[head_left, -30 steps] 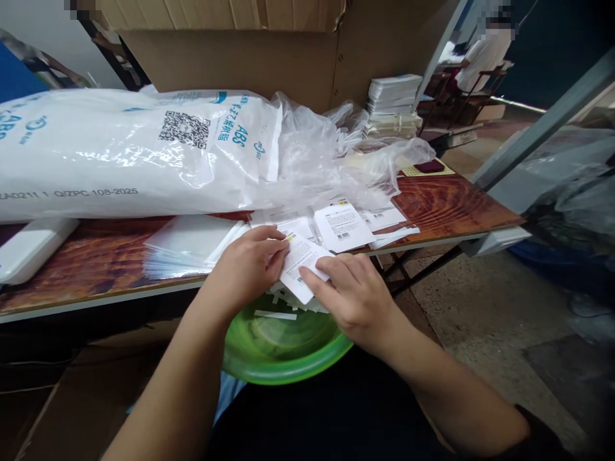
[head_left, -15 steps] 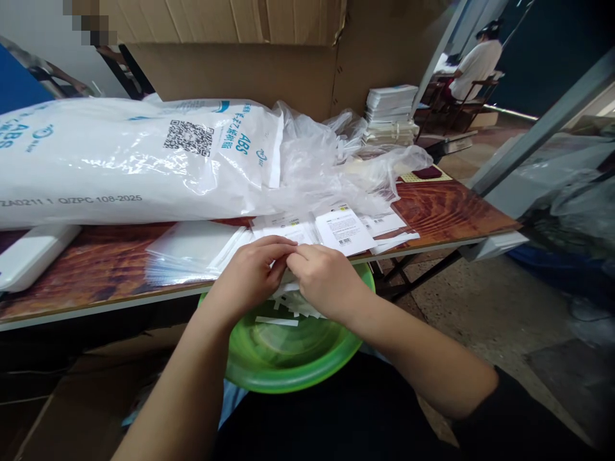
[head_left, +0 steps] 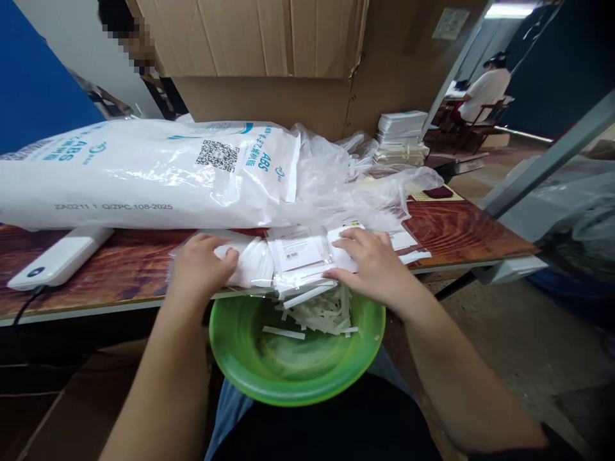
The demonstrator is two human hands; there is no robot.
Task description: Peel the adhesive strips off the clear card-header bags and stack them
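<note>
A: What is everything on?
B: A shiny brown wood table (head_left: 466, 234). A big cardboard box (head_left: 269, 99) stands behind it. Far back on the right, a person in a white top (head_left: 487, 93) sits on a chair.

A: Can you read any words?
B: Yes! The fat white sack (head_left: 158, 182) says "ABS" in blue and "ZA0211 1 Q/ZPC 108-2025" in dark print, and it has a square code. The card in a clear sleeve (head_left: 300, 250) has black bars, but its words are too tiny to read.

A: What are the hands doing?
B: The left hand (head_left: 199, 266) is over the clear bags (head_left: 252, 264), with its thumb and fingers apart. The right hand (head_left: 372, 262) is spread over a white card (head_left: 343, 258). I can't tell if it grips it.

A: Where are the edges?
B: The sleeves poke over the front edge, above a green bowl (head_left: 298, 387) with paper strips (head_left: 319, 314) inside. The hands are well apart, with the sleeved card between them. The sack lies just behind.
</note>
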